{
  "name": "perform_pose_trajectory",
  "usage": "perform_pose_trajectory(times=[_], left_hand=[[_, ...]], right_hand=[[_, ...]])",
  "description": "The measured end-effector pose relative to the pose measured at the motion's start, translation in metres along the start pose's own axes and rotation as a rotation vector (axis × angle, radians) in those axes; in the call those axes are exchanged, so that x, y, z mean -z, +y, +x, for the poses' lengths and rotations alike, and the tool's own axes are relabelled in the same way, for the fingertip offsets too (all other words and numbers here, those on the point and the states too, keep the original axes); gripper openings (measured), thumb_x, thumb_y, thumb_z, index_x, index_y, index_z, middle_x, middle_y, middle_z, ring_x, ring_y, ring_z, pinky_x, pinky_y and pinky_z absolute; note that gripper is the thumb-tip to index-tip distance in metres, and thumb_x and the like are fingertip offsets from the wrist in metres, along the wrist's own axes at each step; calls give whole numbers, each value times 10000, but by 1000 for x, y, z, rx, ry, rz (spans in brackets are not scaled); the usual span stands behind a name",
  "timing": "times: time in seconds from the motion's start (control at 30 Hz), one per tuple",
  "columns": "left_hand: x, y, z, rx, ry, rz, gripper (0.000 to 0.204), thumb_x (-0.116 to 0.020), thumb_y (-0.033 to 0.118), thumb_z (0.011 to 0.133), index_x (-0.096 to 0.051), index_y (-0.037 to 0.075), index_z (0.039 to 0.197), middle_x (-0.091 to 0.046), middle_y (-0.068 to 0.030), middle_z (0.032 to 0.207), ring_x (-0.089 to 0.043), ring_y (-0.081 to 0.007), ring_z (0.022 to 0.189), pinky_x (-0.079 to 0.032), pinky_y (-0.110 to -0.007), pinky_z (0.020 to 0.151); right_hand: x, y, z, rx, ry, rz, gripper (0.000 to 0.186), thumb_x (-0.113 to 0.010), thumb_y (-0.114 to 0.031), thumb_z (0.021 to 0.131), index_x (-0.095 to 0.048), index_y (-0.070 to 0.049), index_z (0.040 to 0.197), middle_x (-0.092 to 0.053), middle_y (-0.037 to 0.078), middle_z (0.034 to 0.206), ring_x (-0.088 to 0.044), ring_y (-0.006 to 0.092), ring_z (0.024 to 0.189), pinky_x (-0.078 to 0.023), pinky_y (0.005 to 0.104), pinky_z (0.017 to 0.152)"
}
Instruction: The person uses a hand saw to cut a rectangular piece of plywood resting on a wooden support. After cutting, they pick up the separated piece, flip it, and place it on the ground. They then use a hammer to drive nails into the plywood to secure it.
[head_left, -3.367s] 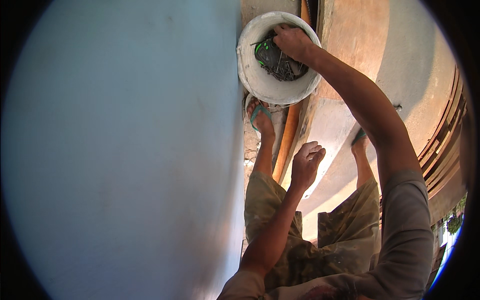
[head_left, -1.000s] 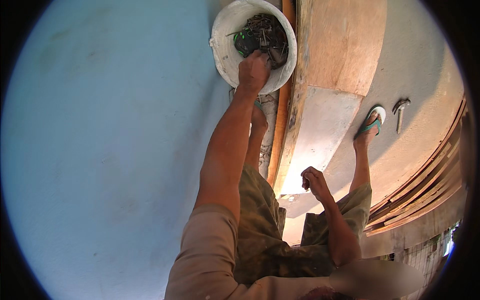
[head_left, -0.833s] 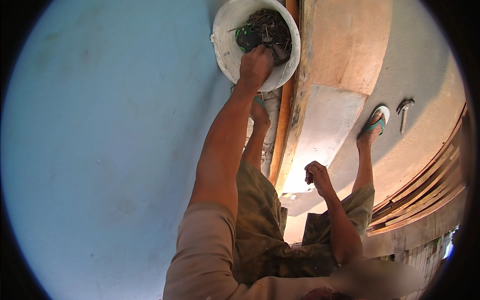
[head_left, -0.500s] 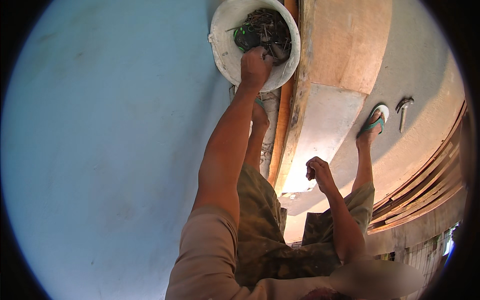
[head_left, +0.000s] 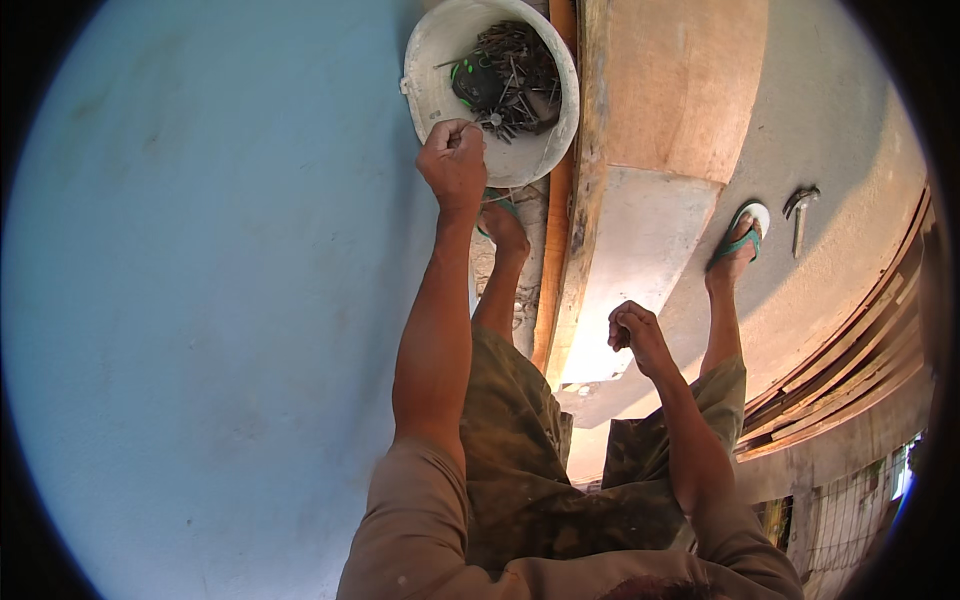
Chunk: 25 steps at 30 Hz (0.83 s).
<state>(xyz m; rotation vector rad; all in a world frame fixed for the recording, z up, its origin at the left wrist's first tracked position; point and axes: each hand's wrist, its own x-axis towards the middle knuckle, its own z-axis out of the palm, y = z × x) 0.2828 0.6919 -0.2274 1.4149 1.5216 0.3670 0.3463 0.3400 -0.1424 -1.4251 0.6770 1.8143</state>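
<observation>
A white bucket (head_left: 425, 110) stands at the top of the view, against the blue wall. Inside it lie many dark nails (head_left: 525, 75) and a black object with green marks (head_left: 475, 82) that I cannot identify. My left hand (head_left: 455, 165) is at the bucket's near left rim, its fingers closed; whatever is in them is hidden. Lower down, my right hand (head_left: 638, 338) hovers over the near end of the plywood-topped bench, with the fingers curled in. What it holds, if anything, does not show.
The bench (head_left: 660, 220) runs between my legs, with a wooden beam (head_left: 585, 180) along its left edge. A claw hammer (head_left: 799, 218) lies on the floor beside my right sandal (head_left: 745, 232). Stacked planks (head_left: 840, 385) curve along the right. The blue wall (head_left: 200, 300) fills the left side.
My left hand has come out of the bucket, moving left and slightly nearer, so more of the nails shows. The right hand stays almost where it was, fingers curled.
</observation>
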Motion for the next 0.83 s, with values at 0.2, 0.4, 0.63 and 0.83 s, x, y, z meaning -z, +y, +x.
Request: perform_pose_trajectory(times=[0.2, 0.4, 0.63, 0.83], left_hand=[[51, 43, -32, 263, -11, -434, 77, -638, 55, 869, -623, -19, 879, -644, -80, 757, -617, -142, 645, -527, -280, 627], [58, 34, -39, 366, 13, -700, 102, -644, 64, 901, -603, -26, 928, -635, -87, 793, -631, -159, 670, -528, -277, 614], [48, 17, -26, 475, 60, -700, 122, -634, 101, 929, -593, -12, 947, -628, -72, 813, -619, -146, 701, -520, -279, 617], [36, 54, -92, 490, -168, -334, 200, -652, 133, 927, -599, -38, 1017, -649, -98, 885, -632, -162, 753, -517, -292, 643]], right_hand=[[-6, -10, -2, 5, -55, 40, 160, -473, -121, 930, -599, -34, 884, -594, 50, 706, -595, 136, 599, -480, 265, 533], [-8, -23, -5, 27, -70, 28, 154, -480, -126, 935, -599, -41, 887, -601, 47, 720, -601, 137, 612, -480, 266, 532], [-8, -24, -5, 27, -97, 20, 148, -484, -125, 941, -599, -46, 891, -608, 46, 729, -606, 138, 618, -486, 269, 542], [-15, -33, -8, 20, -170, 250, 195, -502, -213, 946, -598, -51, 894, -611, 77, 749, -624, 174, 689, -503, 300, 588]])
